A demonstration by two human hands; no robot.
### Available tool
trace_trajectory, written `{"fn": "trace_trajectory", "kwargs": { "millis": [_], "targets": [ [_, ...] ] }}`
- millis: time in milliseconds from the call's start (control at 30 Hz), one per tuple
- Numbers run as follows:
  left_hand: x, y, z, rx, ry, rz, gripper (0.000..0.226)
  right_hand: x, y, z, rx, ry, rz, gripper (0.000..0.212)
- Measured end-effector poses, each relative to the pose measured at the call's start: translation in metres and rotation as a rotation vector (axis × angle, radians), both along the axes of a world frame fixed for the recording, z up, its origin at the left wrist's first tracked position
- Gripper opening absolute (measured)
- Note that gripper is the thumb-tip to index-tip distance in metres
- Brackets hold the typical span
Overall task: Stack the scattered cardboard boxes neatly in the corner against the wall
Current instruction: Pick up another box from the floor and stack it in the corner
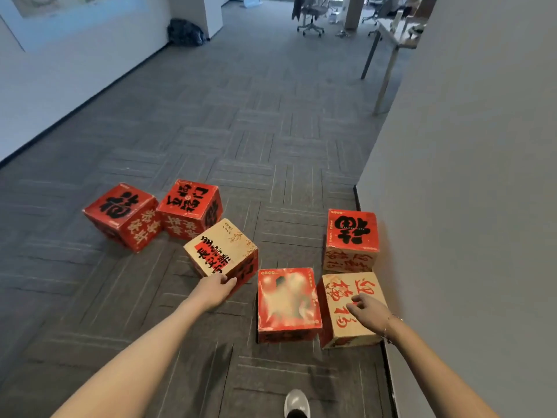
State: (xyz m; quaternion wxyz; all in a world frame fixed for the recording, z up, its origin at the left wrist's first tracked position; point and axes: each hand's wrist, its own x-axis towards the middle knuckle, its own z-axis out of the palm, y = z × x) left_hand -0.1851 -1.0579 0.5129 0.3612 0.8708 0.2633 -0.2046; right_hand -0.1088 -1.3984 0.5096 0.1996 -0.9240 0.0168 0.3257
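Six boxes were on the grey carpet (211, 131), none stacked. Far left, two red boxes sat touching: the left red box (122, 215) w/ a big black character on top, the second red box (190, 208) just right of it. Near them, the tan-top box (221, 251) sat turned at an angle, its far corner just beside the second red box.

Left hand (215, 289) was at the near corner of the tan-top box, fingers curled over the edge, thumb against the top. It looked like a grip, box on the floor as far as I could tell.

Right side, three boxes near the wall (467, 206). The far wall box (351, 236), red top w/ black character, sat close to the wall. Just near of it, the tan box (349, 306) w/ red brush writing, also by the wall. Touching its left side, the blurred red box (287, 300); its top print was smeared, couldn't read it.

Right hand (369, 310) hovered over the tan box's top, fingers loosely bent, tips at or just above the cardboard. Contact unclear, nothing grasped. A bracelet (388, 325) was on that wrist.

One shoe (297, 405) showed at the bottom edge. Far off: office chairs (312, 13), a table (388, 34), a dark bag (185, 33) by the left wall.
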Motion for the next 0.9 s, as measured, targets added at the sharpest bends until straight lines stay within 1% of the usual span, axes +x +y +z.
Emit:
{"fn": "trace_trajectory", "kwargs": {
  "millis": [133,267,367,433,600,733,900],
  "targets": [
    [0.042,-0.005,-0.035,-0.015,0.052,0.089,0.053,0.063,0.001,-0.043,-0.001,0.07,0.038,0.047],
    [0.079,-0.005,-0.083,0.023,0.091,0.095,0.055,0.103,0.006,-0.093,-0.002,0.106,0.023,0.044],
    [0.101,-0.007,-0.127,0.029,0.098,0.096,0.054,0.119,0.008,-0.142,-0.015,0.163,0.024,0.044],
    [0.116,-0.008,-0.166,0.015,0.106,0.097,0.053,0.13,0.007,-0.182,-0.04,0.188,0.035,0.044],
    [0.142,-0.015,-0.288,-0.008,0.245,0.014,0.055,0.151,0.001,-0.294,-0.088,0.236,0.123,0.046],
    [0.157,-0.022,-0.384,-0.017,0.274,0.024,0.059,0.17,0.0,-0.387,-0.105,0.255,0.156,0.051],
    [0.18,-0.021,-0.487,0.048,0.304,0.026,0.07,0.193,0.009,-0.483,-0.079,0.205,0.104,0.054]
  ]
}}
